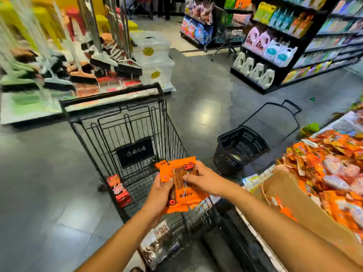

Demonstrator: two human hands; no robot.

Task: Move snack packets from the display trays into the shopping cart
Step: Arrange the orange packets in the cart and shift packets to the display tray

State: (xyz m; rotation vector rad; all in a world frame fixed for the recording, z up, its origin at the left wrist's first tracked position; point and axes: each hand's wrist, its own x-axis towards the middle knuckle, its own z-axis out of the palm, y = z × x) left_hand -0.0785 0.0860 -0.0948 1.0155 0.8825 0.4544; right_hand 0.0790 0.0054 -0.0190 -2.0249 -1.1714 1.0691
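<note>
Both hands hold a stack of orange snack packets (179, 167) above the black wire shopping cart (110, 107). My left hand (160, 195) grips the stack from below and the left. My right hand (204, 180) holds it from the right, fingers curled over the top packet. Inside the cart lie red packets (118, 190) at the left wall and brown-and-white packets (159, 242) near its close end. The display tray (294, 195) at the right is heaped with orange snack packets (332, 161).
A black plastic basket with a long handle (242, 148) stands on the grey floor right of the cart. Brooms and a low platform (29, 108) lie behind the cart on the left. Detergent shelves (275, 55) and another cart (225, 34) stand farther back.
</note>
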